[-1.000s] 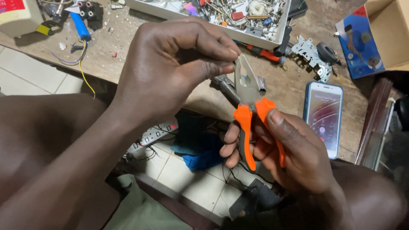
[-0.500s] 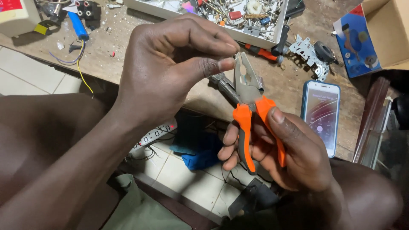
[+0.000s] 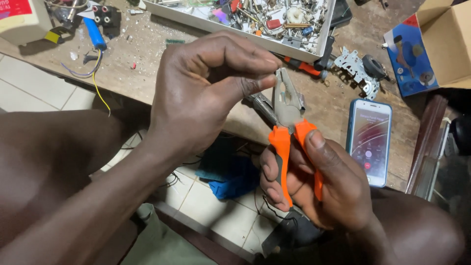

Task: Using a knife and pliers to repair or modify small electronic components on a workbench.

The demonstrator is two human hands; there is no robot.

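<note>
My right hand (image 3: 326, 189) grips the orange handles of a pair of pliers (image 3: 287, 100), whose grey metal jaws point up and away from me. My left hand (image 3: 206, 93) is curled above them. Its thumb and fingertips are pinched together right against the left side of the jaws. Nothing shows between those fingers; anything small held there is hidden. Both hands hover over my lap, in front of the edge of a worn wooden table (image 3: 147, 66).
On the table are a white tray (image 3: 230, 28) full of small metal parts, an orange-and-black screwdriver (image 3: 306, 66), a metal bracket (image 3: 355, 66), a lit phone (image 3: 369, 142), a cardboard box (image 3: 449, 44) and a blue cylinder with wires (image 3: 93, 34). Blue cloth (image 3: 230, 169) lies on the tiled floor.
Hardly anything differs: my left hand's pinch stays at the pliers' jaws and my right hand keeps the same hold on the handles.
</note>
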